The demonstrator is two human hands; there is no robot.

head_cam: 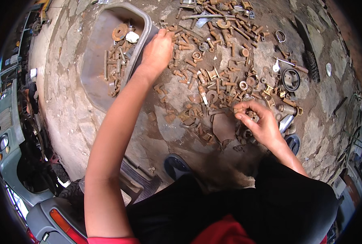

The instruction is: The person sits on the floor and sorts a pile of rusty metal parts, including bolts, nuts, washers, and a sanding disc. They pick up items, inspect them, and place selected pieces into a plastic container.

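Rusty bolts point(226, 38), nuts, washers and other metal parts lie spread over the stone ground point(165, 125) before me. My left hand point(159, 48) is at the right rim of a grey plastic tub point(95, 52), fingers over bolts just outside it; whether it holds anything is hidden. Inside the tub are bolts, a spring point(118, 66), a rusty washer point(120, 32) and a white piece point(132, 37). My right hand point(255, 119) pinches a small rusty metal part point(237, 110) between thumb and fingers, over the pile's lower right. A spark plug point(203, 95) lies left of it.
A black ring point(290, 80), a key point(276, 66) and a brush point(312, 65) lie at the right. My sandalled feet point(176, 166) are below the pile. A low plastic stool or crate point(141, 180) is at lower left. Vehicles point(10, 137) stand along the left edge.
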